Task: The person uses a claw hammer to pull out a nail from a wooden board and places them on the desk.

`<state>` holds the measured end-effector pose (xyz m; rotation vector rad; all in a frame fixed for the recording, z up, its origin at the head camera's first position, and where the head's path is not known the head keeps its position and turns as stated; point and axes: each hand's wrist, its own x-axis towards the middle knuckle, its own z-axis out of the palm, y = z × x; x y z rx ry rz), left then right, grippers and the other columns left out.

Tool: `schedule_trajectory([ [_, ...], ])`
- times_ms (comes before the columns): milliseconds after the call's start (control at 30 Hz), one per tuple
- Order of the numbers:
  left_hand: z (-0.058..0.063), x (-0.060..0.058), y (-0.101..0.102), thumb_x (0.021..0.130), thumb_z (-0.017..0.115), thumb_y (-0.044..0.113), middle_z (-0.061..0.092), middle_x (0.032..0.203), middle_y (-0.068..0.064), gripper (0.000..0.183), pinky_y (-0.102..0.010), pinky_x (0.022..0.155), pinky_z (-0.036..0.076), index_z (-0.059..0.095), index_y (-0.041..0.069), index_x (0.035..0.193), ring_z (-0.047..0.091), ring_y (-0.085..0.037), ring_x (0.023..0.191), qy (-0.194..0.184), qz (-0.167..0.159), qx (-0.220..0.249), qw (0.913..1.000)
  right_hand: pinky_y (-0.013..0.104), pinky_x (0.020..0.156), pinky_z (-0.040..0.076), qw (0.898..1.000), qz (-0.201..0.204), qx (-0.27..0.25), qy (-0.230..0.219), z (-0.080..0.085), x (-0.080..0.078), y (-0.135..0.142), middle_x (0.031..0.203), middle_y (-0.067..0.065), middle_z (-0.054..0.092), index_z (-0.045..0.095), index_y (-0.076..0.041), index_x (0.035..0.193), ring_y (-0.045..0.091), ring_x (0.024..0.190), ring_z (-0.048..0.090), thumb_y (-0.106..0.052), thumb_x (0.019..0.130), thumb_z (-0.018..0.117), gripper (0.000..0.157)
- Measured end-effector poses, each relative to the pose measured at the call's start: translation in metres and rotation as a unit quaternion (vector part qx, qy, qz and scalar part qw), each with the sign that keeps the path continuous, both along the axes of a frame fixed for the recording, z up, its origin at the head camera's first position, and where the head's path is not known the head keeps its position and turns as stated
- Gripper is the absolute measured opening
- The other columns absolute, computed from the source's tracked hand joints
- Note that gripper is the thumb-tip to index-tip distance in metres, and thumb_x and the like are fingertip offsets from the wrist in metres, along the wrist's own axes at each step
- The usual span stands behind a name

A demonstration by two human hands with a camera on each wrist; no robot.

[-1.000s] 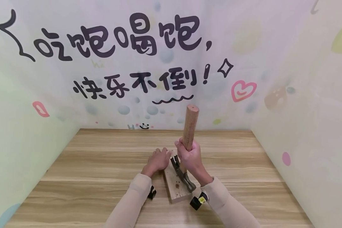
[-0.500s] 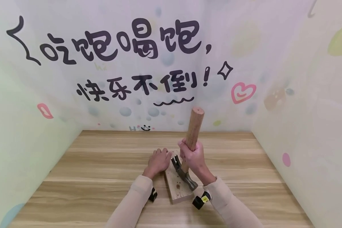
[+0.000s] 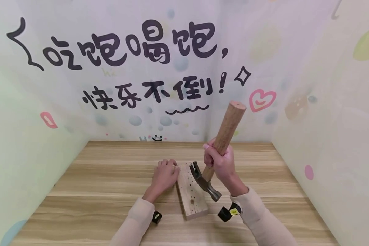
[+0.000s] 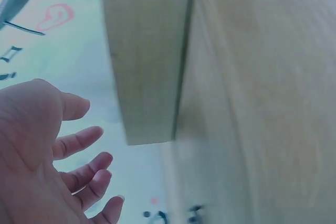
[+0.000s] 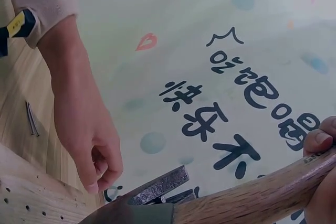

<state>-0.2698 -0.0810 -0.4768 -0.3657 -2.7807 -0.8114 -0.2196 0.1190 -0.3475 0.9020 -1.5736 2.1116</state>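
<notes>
My right hand [image 3: 223,164] grips the wooden handle of a claw hammer [image 3: 229,127]. The hammer's steel head points down, raised over the right side of a wooden board [image 3: 187,191] with several small holes. In the right wrist view, a small metal end [image 5: 163,199] shows between the claws. My left hand [image 3: 164,176] is beside the board's far left edge. The left wrist view shows that hand [image 4: 42,150] with its fingers loosely bent and apart from the board [image 4: 147,66], holding nothing.
Two nails [image 5: 32,119] lie on the wood-grain table [image 3: 110,171] to the left of the board. A printed backdrop [image 3: 184,130] stands behind the table, with pale walls at both sides. Each wrist carries a small black camera [image 3: 224,214].
The right hand has lifted the hammer up and right, off the board. The left hand has let go of the board and moved slightly left. The board has stayed in place.
</notes>
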Motion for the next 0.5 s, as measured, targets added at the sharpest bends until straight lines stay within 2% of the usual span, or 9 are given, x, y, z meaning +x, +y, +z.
schedule_trajectory([
  [133,0.009,0.009,-0.002,0.096,0.063,0.026,0.063,0.106,-0.011,0.020,-0.048,0.084,0.045,0.066,0.010,0.107,0.054,-0.028,0.100,0.017,-0.027,0.014,0.9994,0.033,0.034,0.028,1.000,0.014,0.001,0.009,0.002,0.002,0.002,0.048,0.010,0.035,0.042,0.001,0.076,0.024,0.037,0.031,0.002,0.093,0.051,0.020],
  [233,0.018,0.017,0.000,0.096,0.063,0.023,0.065,0.102,-0.010,0.021,-0.044,0.083,0.047,0.067,0.006,0.109,0.058,-0.027,0.096,0.027,-0.073,0.047,0.9959,0.033,0.034,0.029,1.000,0.019,-0.001,0.013,0.002,0.002,0.001,0.048,0.011,0.036,0.042,0.002,0.076,0.023,0.036,0.032,0.002,0.093,0.051,0.019],
  [400,0.030,0.032,0.004,0.097,0.061,0.015,0.067,0.110,-0.010,0.027,-0.042,0.085,0.050,0.064,0.004,0.121,0.061,-0.027,0.103,0.021,-0.161,0.105,0.9812,0.033,0.034,0.030,1.000,0.025,0.005,0.007,0.003,0.006,0.000,0.048,0.012,0.036,0.041,0.003,0.077,0.022,0.036,0.034,0.005,0.093,0.049,0.018],
  [500,0.032,0.038,0.006,0.097,0.061,0.012,0.068,0.114,-0.007,0.029,-0.043,0.089,0.050,0.063,0.006,0.125,0.062,-0.025,0.105,0.026,-0.196,0.117,0.9734,0.033,0.034,0.030,1.000,0.027,0.012,0.000,0.002,0.008,0.000,0.048,0.011,0.036,0.041,0.003,0.078,0.022,0.037,0.034,0.005,0.093,0.049,0.018],
])
